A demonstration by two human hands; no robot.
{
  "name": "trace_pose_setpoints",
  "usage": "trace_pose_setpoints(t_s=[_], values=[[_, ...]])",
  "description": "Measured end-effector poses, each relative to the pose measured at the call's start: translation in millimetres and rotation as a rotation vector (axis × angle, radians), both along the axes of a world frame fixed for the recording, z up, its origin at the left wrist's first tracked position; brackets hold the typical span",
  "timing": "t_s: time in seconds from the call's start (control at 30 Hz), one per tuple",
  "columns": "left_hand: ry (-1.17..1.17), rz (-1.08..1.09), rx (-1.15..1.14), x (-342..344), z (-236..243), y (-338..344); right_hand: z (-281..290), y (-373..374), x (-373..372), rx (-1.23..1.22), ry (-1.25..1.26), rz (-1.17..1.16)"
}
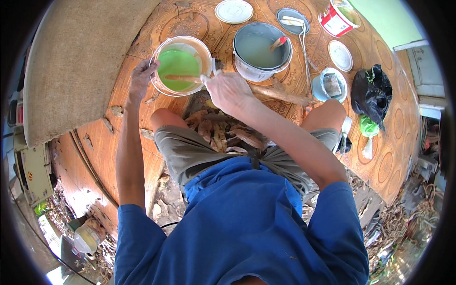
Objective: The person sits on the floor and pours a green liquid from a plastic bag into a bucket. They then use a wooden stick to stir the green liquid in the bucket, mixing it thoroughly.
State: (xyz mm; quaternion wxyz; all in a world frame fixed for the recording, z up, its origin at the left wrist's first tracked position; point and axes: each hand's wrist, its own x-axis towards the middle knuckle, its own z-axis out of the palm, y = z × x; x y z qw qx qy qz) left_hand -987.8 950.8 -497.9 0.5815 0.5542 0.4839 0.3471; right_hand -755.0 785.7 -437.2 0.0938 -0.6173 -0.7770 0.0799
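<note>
while the bucket of green paint (178,66) on the carved wooden panel (380,156) is being steadied by the left hand (141,78), the stick (183,78) is being gripped by the right hand (228,90), and a splash is being risked by brisk stirring.

Left hand (141,78) on green paint bucket (181,65) rim; right hand (229,90) gripping stirring stick (183,78)
</note>
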Motion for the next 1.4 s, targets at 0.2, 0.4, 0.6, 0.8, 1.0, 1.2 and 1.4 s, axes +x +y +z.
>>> trace_pose_setpoints(t_s=[0.2,0.4,0.6,0.8,1.0,1.2,1.4], values=[[0.033,-0.032,-0.007,-7.7,1.4,0.4,5.9,3.2,25.4,-0.082,-0.036,-0.135],[-0.007,-0.028,0.000,1.2,0.9,-2.4,-5.7,-2.3,21.0,0.016,-0.055,-0.132],[0.002,-0.019,-0.017,-9.0,1.5,-2.5,9.6,0.1,16.7,0.012,-0.001,-0.095],[-0.031,0.022,0.012,-2.4,-4.5,-6.1,3.3,-1.0,9.3,-0.001,-0.046,-0.080],[-0.040,0.016,0.006,-23.2,-11.8,-3.7,20.7,-3.1,22.3,-0.196,-0.080,-0.128],[-0.067,0.037,0.028,-9.1,-12.8,-14.4,17.6,17.8,29.2,-0.050,-0.163,-0.069],[-0.118,0.037,0.055,8.2,-4.9,-24.6,26.1,-1.7,19.0,-0.184,-0.106,-0.016]])
